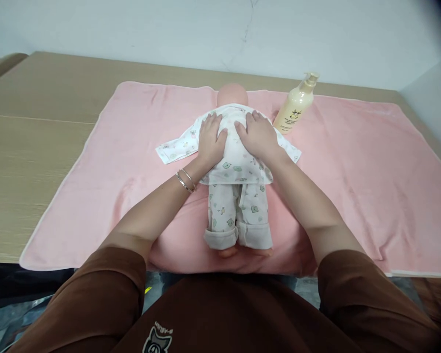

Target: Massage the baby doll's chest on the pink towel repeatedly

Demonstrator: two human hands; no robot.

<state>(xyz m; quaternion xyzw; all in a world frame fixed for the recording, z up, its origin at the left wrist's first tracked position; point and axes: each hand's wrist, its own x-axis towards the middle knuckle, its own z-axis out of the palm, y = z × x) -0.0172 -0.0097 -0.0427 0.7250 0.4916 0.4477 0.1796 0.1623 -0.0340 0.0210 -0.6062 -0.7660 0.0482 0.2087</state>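
Note:
A baby doll lies with its head toward the wall and its feet toward me; no face shows. It wears a white printed long-sleeved top and matching trousers with turned-up cuffs. My left hand rests flat on the left side of the top, fingers pointing away from me. On the right side of the top lies my right hand, also flat, thumb toward the middle. Both hands are open and grip nothing. The sleeves spread out to either side, and the doll's feet stick out below the cuffs.
Under the doll a pink blanket covers much of the wooden table. A cream pump bottle stands beyond the right sleeve, close to my right hand. Behind the table rises a pale wall. The table's front edge is near my body.

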